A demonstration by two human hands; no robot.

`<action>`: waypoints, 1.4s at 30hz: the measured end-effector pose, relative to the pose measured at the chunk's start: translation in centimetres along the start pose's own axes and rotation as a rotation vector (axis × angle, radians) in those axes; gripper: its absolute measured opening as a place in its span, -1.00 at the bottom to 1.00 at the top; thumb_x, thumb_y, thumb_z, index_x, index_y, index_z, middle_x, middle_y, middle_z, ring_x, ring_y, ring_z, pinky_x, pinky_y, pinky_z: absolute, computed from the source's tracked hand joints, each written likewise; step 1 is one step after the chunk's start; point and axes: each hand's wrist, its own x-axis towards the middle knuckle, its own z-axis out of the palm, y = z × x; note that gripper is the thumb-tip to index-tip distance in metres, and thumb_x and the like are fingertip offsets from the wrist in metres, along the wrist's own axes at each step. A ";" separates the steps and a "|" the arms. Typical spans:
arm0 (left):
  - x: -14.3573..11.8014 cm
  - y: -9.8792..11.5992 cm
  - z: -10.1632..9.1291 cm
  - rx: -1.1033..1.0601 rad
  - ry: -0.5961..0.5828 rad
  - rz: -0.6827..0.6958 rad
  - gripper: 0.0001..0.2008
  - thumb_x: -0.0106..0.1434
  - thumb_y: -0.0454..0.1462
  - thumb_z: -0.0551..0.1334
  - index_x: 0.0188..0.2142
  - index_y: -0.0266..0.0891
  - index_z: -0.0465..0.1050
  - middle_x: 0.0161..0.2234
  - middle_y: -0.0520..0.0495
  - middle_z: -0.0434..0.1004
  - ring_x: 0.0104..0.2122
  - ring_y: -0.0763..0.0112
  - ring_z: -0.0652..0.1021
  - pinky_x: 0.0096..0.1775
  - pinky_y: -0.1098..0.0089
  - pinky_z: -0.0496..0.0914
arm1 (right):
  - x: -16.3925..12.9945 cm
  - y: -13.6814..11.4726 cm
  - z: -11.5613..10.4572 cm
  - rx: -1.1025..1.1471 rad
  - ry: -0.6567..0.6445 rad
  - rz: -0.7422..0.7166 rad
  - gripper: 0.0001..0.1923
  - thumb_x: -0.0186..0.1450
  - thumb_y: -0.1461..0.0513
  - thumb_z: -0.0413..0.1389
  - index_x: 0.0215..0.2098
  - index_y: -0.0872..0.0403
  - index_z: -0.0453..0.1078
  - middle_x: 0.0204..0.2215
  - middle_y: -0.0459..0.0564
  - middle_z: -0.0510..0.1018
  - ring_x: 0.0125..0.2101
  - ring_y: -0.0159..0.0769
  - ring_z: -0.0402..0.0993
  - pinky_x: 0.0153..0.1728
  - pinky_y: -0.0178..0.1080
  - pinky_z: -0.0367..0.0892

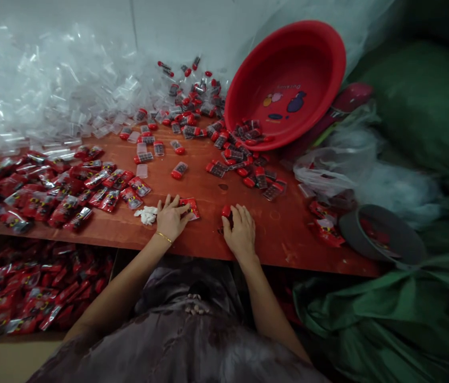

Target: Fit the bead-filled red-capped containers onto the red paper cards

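1. Left hand (171, 217) rests palm down on the wooden table (192, 234), fingers spread, fingertips pinning a red sachet (191, 206); not clenched.
2. Right hand (240, 230) lies curled over a small red-capped item (226, 211) near the table's front edge; whether it actually grasps it cannot be told, fingers hide the contact.
3. White crumpled scrap (146, 214) lies just beside the left hand.
4. Red basin (288, 80) stands tilted at the rear, loose items spilled below it.
5. Filled sachets (60, 191) are heaped at left.
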 end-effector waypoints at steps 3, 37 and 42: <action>0.2 0.2 0.3 -0.019 0.027 -0.038 -0.75 0.22 -0.11 0.17 -0.15 0.02 0.54 0.11 -0.10 0.38 0.20 0.02 0.23 0.17 -0.06 0.04 | 0.0 0.1 0.0 0.010 0.021 0.001 -0.56 0.33 0.12 -0.06 0.03 0.26 0.33 0.05 0.30 0.40 0.11 0.01 0.22 0.04 0.03 0.19; -1.4 5.0 -4.1 -1.662 -0.188 -0.725 -0.61 -0.36 -0.17 0.51 -0.59 -0.32 0.42 -0.63 0.06 0.46 -0.59 0.57 0.45 -0.43 0.52 0.37 | 0.9 -7.3 -3.0 0.781 -0.083 0.096 -0.65 0.36 0.11 -0.16 -0.43 0.05 0.34 -0.50 -0.06 0.47 -0.43 -0.34 0.38 -0.34 -0.31 0.27; -0.8 5.0 -4.8 -1.663 -0.224 -0.783 -0.59 -0.34 -0.16 0.51 -0.57 -0.29 0.38 -0.54 0.02 0.52 -0.51 0.50 0.51 -0.37 0.45 0.39 | 1.2 -0.8 -3.7 0.215 -0.116 0.039 -0.54 0.25 0.07 0.04 0.04 0.13 0.31 0.02 0.18 0.43 0.00 -0.03 0.29 0.02 -0.01 0.13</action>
